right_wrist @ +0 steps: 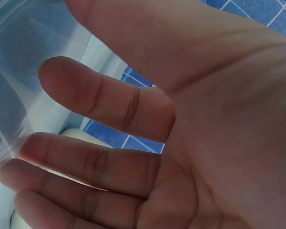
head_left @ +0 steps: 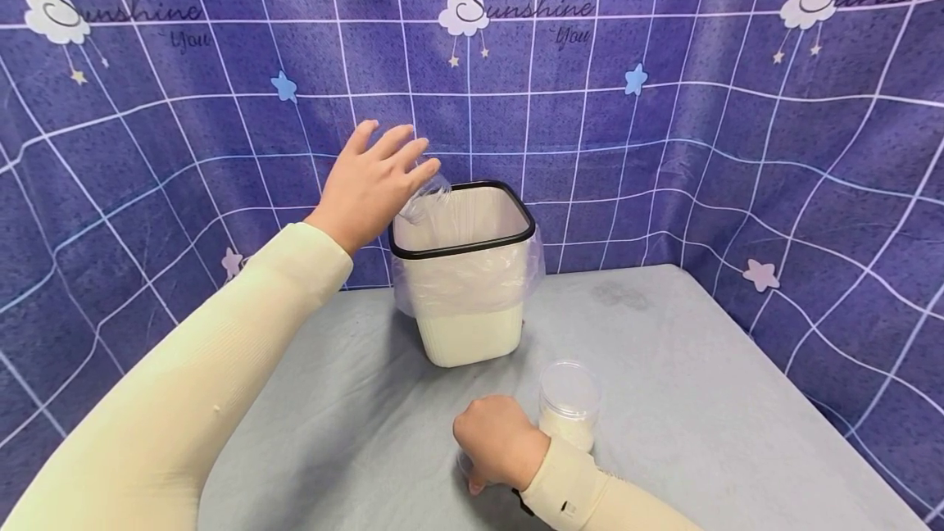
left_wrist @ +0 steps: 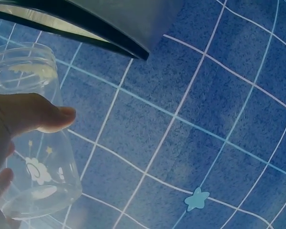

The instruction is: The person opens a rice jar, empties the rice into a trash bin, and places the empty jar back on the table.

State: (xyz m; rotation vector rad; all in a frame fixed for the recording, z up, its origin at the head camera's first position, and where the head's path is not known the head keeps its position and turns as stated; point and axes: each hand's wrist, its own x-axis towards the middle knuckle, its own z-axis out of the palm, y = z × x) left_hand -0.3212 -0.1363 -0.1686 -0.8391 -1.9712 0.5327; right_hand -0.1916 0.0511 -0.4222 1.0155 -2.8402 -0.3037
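My left hand [head_left: 376, 180] grips a clear plastic jar [left_wrist: 62, 162] with a white cloud print, tilted at the left rim of a cream waste bin [head_left: 472, 334]. Some pale residue clings near the jar's mouth in the left wrist view. Low over the table, my right hand [head_left: 501, 439] holds a clear round plastic piece [right_wrist: 19, 81] with curved fingers. It is mostly hidden under the hand in the head view, so I cannot tell jar from lid. Close to its right stands another clear jar [head_left: 569, 392], white contents at its bottom.
The bin has a black rim [head_left: 527, 224] and a thin translucent liner [head_left: 472, 285] folded over its outside. It stands toward the back of a grey-covered table [head_left: 642, 351]. Purple-blue gridded curtains [head_left: 590, 129] hang behind and along both sides.
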